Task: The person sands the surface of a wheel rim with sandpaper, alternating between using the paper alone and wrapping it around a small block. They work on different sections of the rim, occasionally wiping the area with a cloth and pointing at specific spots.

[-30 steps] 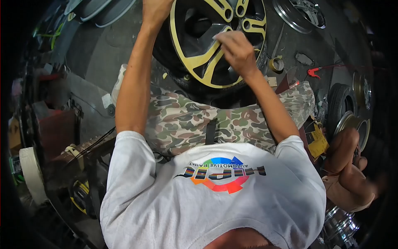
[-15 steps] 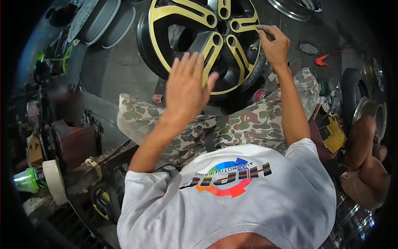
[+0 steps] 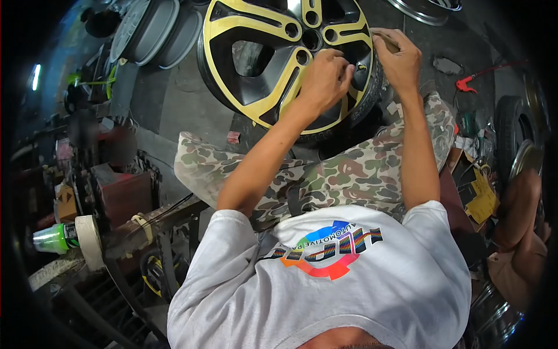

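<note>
**Both hands on a black-and-yellow alloy wheel**

Propped on the grey concrete floor [image 3: 168, 104], just beyond camouflage-trousered knees [image 3: 349, 174]: a black alloy wheel [image 3: 273, 58], round, split-spoked, spoke faces and rim edge covered in matte yellow, bolt holes ringed around the hub. Smooth and hard-looking, glossy where black shows.

Below, filling the near view: a white cotton T-shirt [image 3: 325, 291] with a rainbow-coloured circular-arrow logo, seen upside down; the smaller line reads "AUTOMOTIVE PAINT", the bigger striped word too distorted to read surely.

Upper left on the floor: bare grey wheel rims [image 3: 154, 32], stacked and leaning, dull metal. At the right edge, a tyre [image 3: 504, 125] and a shiny chrome rim [image 3: 523, 157], plus another person's arm [image 3: 517, 203] at the frame edge.

Left hand [image 3: 325, 78] curled over a lower-right spoke, fingertips pinched narrow against the yellow covering; what sits between them cannot be told. Right hand [image 3: 400, 55] at the wheel's right rim, fingers closed on a thin tan strip or edge [image 3: 388, 39], too small to identify.

Smaller: a cream roll of masking tape [image 3: 90, 238] at left beside a green-capped container [image 3: 49, 238]; yellow tags [image 3: 485, 200] at right, print unreadable; a red-handled tool [image 3: 465, 84] on the floor.
</note>
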Action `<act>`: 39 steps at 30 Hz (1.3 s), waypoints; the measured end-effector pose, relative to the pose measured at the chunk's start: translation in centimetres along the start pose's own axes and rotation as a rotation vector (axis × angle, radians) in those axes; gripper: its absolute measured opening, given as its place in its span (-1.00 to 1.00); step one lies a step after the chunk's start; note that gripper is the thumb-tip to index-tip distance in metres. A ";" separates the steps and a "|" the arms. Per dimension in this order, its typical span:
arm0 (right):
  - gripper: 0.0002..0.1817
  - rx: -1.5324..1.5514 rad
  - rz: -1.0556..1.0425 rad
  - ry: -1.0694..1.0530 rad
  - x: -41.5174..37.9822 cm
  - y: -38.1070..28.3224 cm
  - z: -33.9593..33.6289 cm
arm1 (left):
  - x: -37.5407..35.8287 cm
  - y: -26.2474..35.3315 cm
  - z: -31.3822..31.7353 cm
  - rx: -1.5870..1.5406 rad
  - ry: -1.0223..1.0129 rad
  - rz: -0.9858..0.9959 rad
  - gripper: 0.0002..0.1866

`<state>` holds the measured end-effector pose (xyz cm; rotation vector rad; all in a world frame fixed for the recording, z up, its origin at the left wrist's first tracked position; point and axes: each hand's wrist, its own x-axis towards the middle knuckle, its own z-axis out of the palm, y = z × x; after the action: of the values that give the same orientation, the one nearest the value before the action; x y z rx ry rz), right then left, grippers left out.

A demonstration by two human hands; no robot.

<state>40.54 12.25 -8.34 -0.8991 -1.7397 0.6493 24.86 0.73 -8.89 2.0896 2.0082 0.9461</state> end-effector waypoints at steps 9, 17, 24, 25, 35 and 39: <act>-0.70 0.019 0.217 0.127 0.8 0.9 -1.2 | -5.5 5.5 7.8 -0.646 -0.365 -0.171 -0.54; -0.83 0.748 0.364 -0.095 1.0 -1.3 -1.3 | -3.4 8.1 14.7 -1.234 -0.567 -0.537 -0.34; -0.78 0.934 0.479 -0.373 0.7 -3.1 -1.7 | -2.3 5.7 18.8 -1.171 -0.620 -0.206 -0.41; -0.78 0.930 0.475 -0.377 0.7 -3.3 -1.8 | -2.9 4.6 20.9 -1.184 -0.656 -0.209 -0.41; -0.59 1.171 0.449 -0.409 0.5 -3.4 -0.8 | -5.9 3.5 8.1 -0.419 -0.750 0.012 -0.49; -0.67 1.123 0.491 -0.396 0.0 -3.4 -0.1 | -3.0 4.0 -5.1 -0.539 -0.944 0.060 -0.56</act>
<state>39.77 10.27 -5.64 -0.3671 -1.1240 1.9662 26.10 -4.33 -4.01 1.7688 1.0705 0.3084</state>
